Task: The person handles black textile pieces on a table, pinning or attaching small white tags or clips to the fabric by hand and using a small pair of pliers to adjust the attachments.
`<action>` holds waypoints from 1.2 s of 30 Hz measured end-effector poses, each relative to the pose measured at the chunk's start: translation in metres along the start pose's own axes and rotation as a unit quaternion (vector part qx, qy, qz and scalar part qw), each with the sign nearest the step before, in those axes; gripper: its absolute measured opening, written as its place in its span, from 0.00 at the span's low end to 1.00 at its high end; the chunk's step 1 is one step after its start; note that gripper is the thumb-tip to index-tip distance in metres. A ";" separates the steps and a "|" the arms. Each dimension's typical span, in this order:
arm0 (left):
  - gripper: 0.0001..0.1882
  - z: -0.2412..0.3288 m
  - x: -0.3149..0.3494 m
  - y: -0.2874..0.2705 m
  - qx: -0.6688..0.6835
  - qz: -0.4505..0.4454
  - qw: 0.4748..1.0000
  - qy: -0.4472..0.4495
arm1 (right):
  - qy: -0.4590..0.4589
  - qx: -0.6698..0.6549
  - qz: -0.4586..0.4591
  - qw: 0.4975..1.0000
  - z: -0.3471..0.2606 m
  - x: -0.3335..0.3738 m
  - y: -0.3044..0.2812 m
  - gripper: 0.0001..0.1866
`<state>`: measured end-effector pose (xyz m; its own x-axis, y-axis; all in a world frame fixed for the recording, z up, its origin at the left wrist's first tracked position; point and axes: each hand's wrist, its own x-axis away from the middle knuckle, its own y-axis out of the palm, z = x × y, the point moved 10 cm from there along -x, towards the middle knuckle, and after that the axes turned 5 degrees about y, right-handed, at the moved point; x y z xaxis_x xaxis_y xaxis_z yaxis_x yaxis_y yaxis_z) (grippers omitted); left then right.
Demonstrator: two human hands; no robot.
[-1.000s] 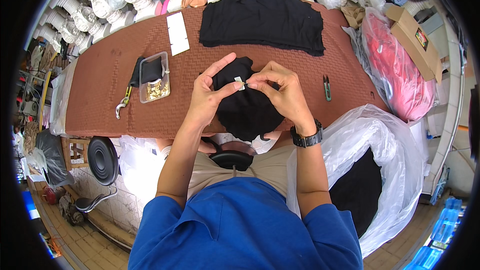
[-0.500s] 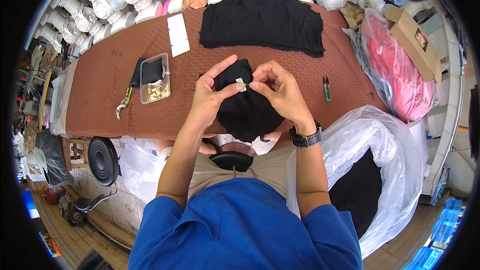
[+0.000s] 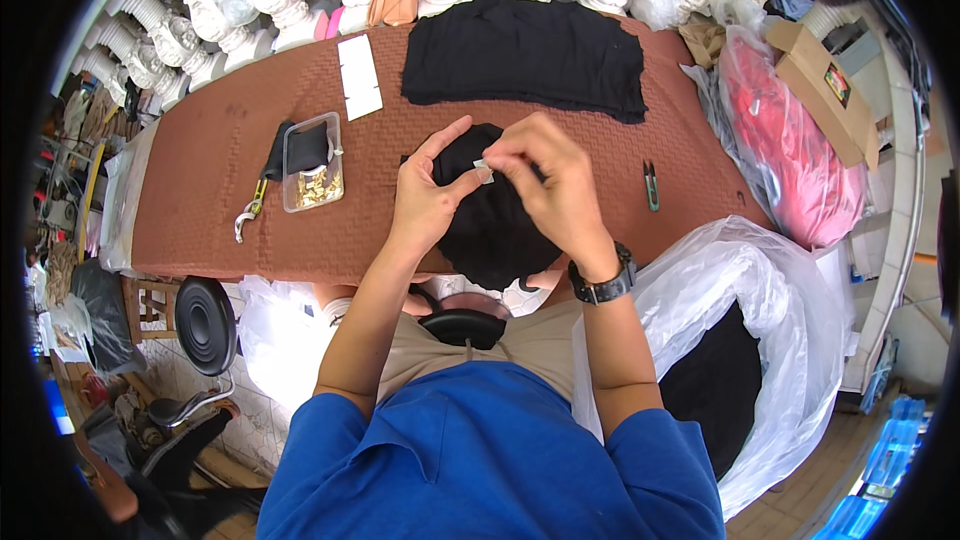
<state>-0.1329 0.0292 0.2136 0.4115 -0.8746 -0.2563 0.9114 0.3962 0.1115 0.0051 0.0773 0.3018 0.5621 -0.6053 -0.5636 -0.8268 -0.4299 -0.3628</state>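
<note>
A dark piece of black cloth (image 3: 495, 230) hangs over the near edge of the table, between my hands. My left hand (image 3: 425, 195) grips it, thumb pressed on a small white label (image 3: 484, 174) lying against the cloth and forefinger stretched upward. Just above and to the right of that label, my right hand (image 3: 560, 185) is closed in a pinch, its fingertips almost touching the label. Whatever sits between those fingertips is too small to make out. A black watch is on my right wrist.
A see-through box (image 3: 313, 160) holds small gold-coloured pieces. Left of it lies a yellow cutter (image 3: 250, 205). Green-handled thread snips (image 3: 652, 185) lie at right. Folded black cloth (image 3: 525, 55) and a white card (image 3: 360, 75) are farther back. A plastic bag (image 3: 790, 290) with black cloth stands right.
My right hand has risen slightly and turned over, its pinch shifting left, above the label. The left hand keeps its grip. A dark-clothed limb of another person has appeared at the lower left.
</note>
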 end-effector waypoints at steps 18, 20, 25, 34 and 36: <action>0.34 0.002 0.002 -0.003 0.099 -0.004 0.995 -0.028 | 0.111 -0.071 -0.037 0.991 -0.003 0.003 -0.022 0.07; 0.35 0.007 0.003 -0.002 0.119 -0.009 0.992 -0.028 | 0.120 -0.056 -0.046 0.990 0.016 0.010 -0.008 0.08; 0.34 0.008 0.005 -0.005 0.150 -0.014 0.988 -0.036 | 0.095 0.010 -0.030 0.995 0.025 0.013 0.000 0.06; 0.36 0.009 0.005 -0.004 0.153 -0.015 0.987 -0.037 | 0.081 0.029 -0.035 0.996 0.017 0.012 -0.001 0.09; 0.35 0.009 0.004 -0.003 0.150 -0.015 0.988 -0.039 | 0.079 0.028 -0.038 0.996 0.017 0.013 -0.002 0.09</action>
<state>-0.1341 0.0215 0.2204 0.3735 -0.9079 -0.1904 0.8781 0.2798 0.3883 0.0134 0.0820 0.2828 0.6155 -0.6724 -0.4112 -0.7797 -0.4432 -0.4423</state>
